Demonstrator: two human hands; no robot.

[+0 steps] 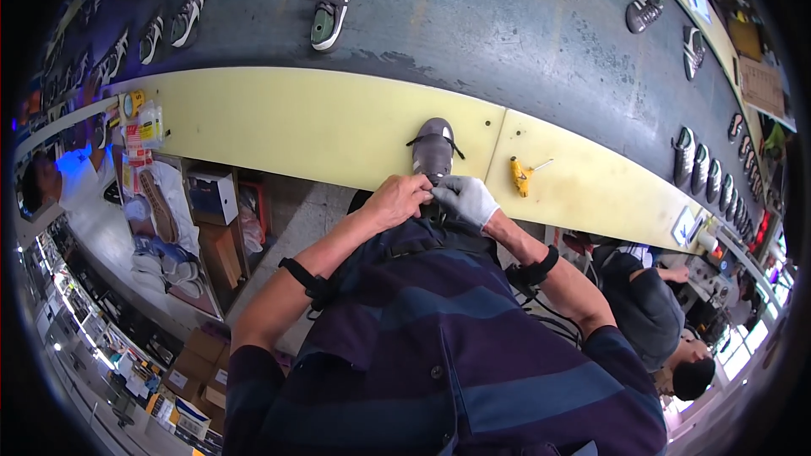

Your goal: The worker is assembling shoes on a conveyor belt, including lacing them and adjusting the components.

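A dark grey sneaker (433, 150) lies at the front edge of the pale yellow bench (296, 122), toe pointing away from me. Black lace ends stick out on both sides of it. My bare left hand (402, 201) and my right hand (466, 199), in a whitish glove, meet at the sneaker's near end. The fingers of both are pinched together. What lies between the fingertips is too small and covered to make out. To the right of my gloved hand rests a yellow tool (520, 177) with a thin metal shaft.
Beyond the bench runs a dark conveyor belt (473, 25) with a sneaker (334, 7) and several others along both ends. A shelf cart (182, 203) stands at left with bags and a box. One person (655, 308) sits at right; another (76, 177) is at far left.
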